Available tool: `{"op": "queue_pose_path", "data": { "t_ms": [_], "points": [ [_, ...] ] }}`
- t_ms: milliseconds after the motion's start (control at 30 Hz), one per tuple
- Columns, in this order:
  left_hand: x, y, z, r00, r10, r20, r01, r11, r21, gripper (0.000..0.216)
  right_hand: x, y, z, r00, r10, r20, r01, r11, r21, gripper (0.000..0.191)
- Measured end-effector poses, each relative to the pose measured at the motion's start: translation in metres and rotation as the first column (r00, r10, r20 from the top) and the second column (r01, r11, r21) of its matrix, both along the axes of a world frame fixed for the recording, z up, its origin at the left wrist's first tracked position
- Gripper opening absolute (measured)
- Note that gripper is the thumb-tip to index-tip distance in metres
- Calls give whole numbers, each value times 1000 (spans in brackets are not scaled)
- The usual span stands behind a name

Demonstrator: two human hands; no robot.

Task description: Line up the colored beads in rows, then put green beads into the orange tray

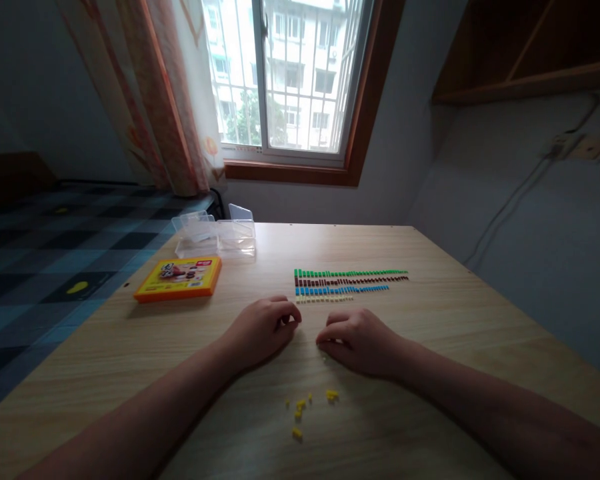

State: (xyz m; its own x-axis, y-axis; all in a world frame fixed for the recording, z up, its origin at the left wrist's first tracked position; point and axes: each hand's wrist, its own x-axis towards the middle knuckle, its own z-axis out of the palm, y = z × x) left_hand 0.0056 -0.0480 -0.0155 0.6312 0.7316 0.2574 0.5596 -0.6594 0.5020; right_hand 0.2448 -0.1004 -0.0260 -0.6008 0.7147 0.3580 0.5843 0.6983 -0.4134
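Yellow bits [300,405] lie loose short of the coloured rows [347,283], with left hand [263,330] and right hand [360,340] curled tight between, seemingly mid-sorting, needing fine picks.

Dim room, bright window [285,73] backlight, wide-angle edge distortion

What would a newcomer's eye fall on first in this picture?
First, the four neat rows of tiny coloured pieces, green, brown, blue and pale yellow, on the light wooden table, right of centre. In front of them the left hand and right hand rest close together, fingers curled, with loose yellow pieces nearer the person. A flat orange box lies at the left.
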Motion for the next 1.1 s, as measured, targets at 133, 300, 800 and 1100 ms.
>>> {"op": "queue_pose_path", "data": {
  "t_ms": [133,300,800,1100],
  "points": [
    [-1,1,0,1000,-8,7,8,1000,9,19,1,4,4,971,-57,-231,17,985,-170,12],
    [-1,0,2,1000,-19,13,19,1000,-3,21,10,8,7,795,-228,-563,-198,780,-594,20],
    [0,-1,4,1000,-10,-3,10,1000,6,20,9,3,9,616,-422,-666,-464,489,-739,29],
    [0,-1,4,1000,-9,-3,9,1000,-4,20,8,2,12,584,-476,-658,-491,438,-753,34]
  ]
}}
